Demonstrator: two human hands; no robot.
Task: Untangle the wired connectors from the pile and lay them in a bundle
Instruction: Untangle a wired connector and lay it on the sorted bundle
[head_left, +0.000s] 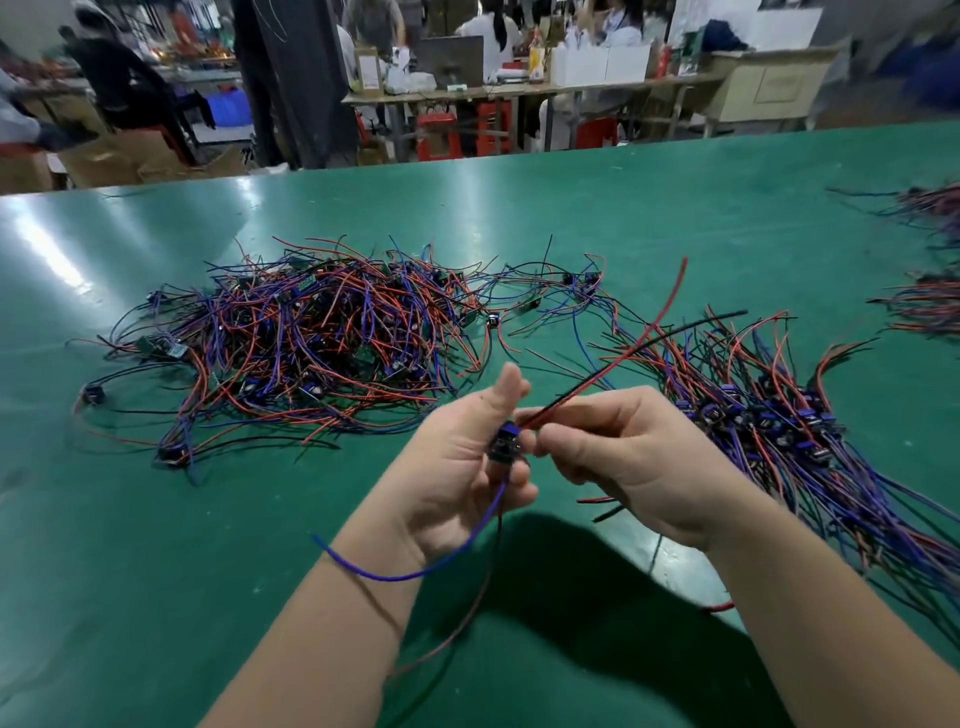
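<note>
A tangled pile (311, 338) of red, blue and black wired connectors lies on the green table (649, 202), left of centre. To the right an ordered bundle (779, 415) of connectors lies with its wires fanned out. Above the table's near part my left hand (457, 467) holds one small blue-and-black connector (506, 441) between fingers and palm, thumb raised. Its blue wire (415, 569) and a dark wire hang down over my wrist. My right hand (628, 457) pinches that connector's red and black wires (644, 338), which stick up and to the right.
More wire bundles (930, 260) lie at the table's far right edge. Behind the table are other workbenches, red stools (439, 136) and several people. My arms' shadow falls on the near table surface.
</note>
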